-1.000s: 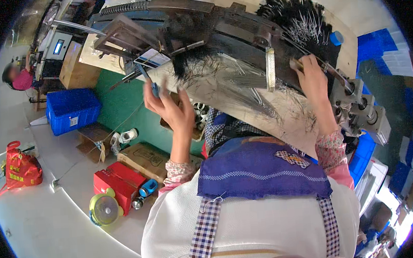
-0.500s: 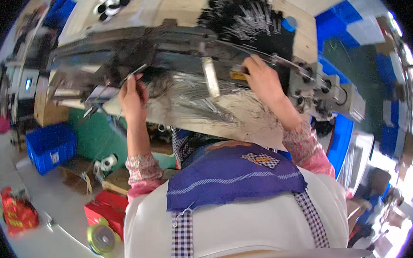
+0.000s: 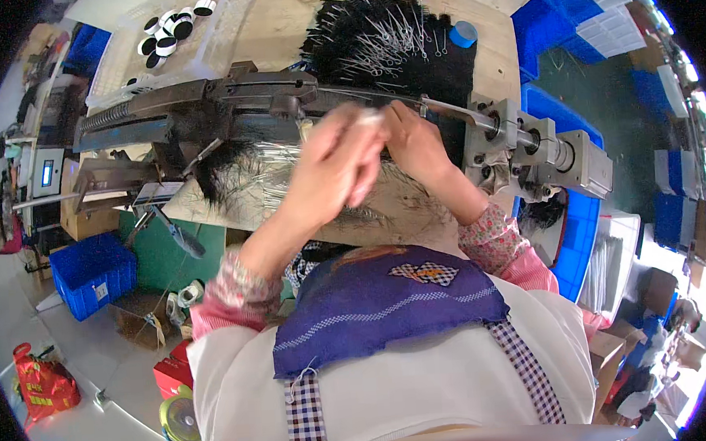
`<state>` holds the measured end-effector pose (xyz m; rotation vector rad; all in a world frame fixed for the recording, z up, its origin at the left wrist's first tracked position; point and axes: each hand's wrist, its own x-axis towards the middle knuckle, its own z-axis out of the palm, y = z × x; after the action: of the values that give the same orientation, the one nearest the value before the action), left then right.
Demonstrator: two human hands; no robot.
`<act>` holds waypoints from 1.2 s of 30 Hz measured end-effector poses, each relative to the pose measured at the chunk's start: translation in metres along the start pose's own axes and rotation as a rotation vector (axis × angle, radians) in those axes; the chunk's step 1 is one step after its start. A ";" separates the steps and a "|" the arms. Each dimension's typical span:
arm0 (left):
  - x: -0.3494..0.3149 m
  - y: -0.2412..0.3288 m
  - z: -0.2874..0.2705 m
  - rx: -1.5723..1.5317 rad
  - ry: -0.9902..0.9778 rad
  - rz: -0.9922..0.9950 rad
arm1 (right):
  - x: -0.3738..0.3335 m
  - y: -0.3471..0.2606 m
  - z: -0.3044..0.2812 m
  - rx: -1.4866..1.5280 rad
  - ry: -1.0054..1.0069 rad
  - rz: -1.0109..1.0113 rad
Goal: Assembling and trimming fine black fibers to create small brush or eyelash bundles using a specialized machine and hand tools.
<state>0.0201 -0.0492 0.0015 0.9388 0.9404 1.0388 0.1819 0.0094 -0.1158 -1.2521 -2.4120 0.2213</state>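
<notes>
My left hand (image 3: 334, 169) has its fingertips up against my right hand (image 3: 419, 144), in front of a long dark metal machine (image 3: 256, 93). Motion smears the left fingers, so their grip is unclear. The right fingers are curled closed near a thin rod that runs to the grey spindle unit (image 3: 526, 141); anything they hold is hidden. Under and left of my hands, thin metal wires (image 3: 277, 164) lie on the wooden table among dark bristle scraps. Behind the machine, a pile of black brushes with looped wire handles (image 3: 382, 41) rests on black cloth.
A clear plastic tray (image 3: 220, 34) with several black-and-white round pieces (image 3: 166, 39) stands at the back left. A blue round cap (image 3: 463, 34) sits beside the brushes. Blue bins (image 3: 93, 273) flank the table. On the floor lie a red bag (image 3: 46, 385) and a small green fan (image 3: 179, 417).
My left hand has moved right, from the machine's left part to meet my right hand. The right hand has shifted slightly left. The whole view has also shifted a little.
</notes>
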 end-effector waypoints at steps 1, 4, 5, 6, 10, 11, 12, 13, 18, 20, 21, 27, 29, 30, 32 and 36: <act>0.012 -0.004 0.012 -0.115 -0.057 -0.125 | -0.005 0.006 0.006 0.133 -0.018 0.060; 0.037 -0.028 0.018 -0.327 0.012 -0.304 | -0.016 -0.006 -0.013 0.385 -0.041 0.152; 0.039 -0.034 0.014 -0.342 0.013 -0.286 | -0.022 -0.009 -0.018 0.223 -0.008 0.054; 0.040 -0.035 0.015 -0.344 0.012 -0.288 | -0.029 -0.012 -0.021 0.062 0.025 -0.037; 0.041 -0.040 0.015 -0.336 0.192 -0.217 | -0.050 -0.018 -0.056 0.037 0.013 -0.180; 0.044 -0.043 0.014 -0.336 0.203 -0.194 | -0.054 -0.020 -0.063 0.036 0.005 -0.189; 0.046 -0.045 0.015 -0.337 0.212 -0.169 | -0.059 -0.020 -0.073 0.017 -0.058 -0.195; 0.043 -0.046 0.017 -0.347 0.217 -0.162 | -0.062 -0.020 -0.082 -0.002 -0.120 -0.201; 0.040 -0.050 0.013 -0.245 0.429 0.112 | -0.037 -0.011 -0.142 0.087 0.090 -0.289; 0.037 -0.052 0.012 -0.221 0.447 0.113 | 0.004 -0.008 -0.149 0.023 0.310 -0.214; 0.038 -0.051 0.013 -0.211 0.465 0.113 | 0.026 -0.007 -0.150 0.061 0.320 -0.204; 0.036 -0.054 0.016 -0.248 0.396 0.073 | 0.088 -0.002 -0.095 0.366 -0.377 -0.074; 0.037 -0.055 0.014 -0.296 0.400 0.056 | 0.091 -0.004 -0.098 0.495 -0.460 0.038; 0.036 -0.055 0.015 -0.305 0.403 0.054 | 0.087 -0.002 -0.097 0.541 -0.428 0.036; 0.037 -0.051 0.017 -0.338 0.434 0.049 | 0.083 0.001 -0.100 0.573 -0.400 0.031; 0.039 -0.053 0.013 -0.402 0.399 0.095 | 0.088 -0.010 -0.116 0.442 -0.379 -0.058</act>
<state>0.0555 -0.0260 -0.0509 0.4508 0.9662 1.4658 0.1791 0.0691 0.0175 -1.0016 -2.4991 0.9928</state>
